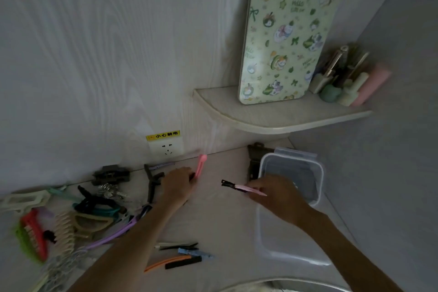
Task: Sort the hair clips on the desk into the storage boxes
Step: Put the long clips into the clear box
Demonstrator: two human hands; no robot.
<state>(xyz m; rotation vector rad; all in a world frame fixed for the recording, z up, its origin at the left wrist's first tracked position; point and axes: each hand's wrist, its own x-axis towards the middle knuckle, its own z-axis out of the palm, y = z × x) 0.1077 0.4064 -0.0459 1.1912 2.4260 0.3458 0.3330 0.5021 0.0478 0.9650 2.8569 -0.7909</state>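
My left hand grips a long pink hair clip near the back wall, its far end pointing up toward the wall. My right hand pinches a pale pink clip together with a black one, both sticking out to the left. Just behind that hand stands a clear storage box. A second clear storage box lies nearer, under my right forearm. Several loose clips lie on the desk near the front, and a big heap of clips covers the left side.
A wall socket with a yellow label sits behind the desk. A corner shelf above holds a green patterned board and several small bottles. A dark item lies behind the far box.
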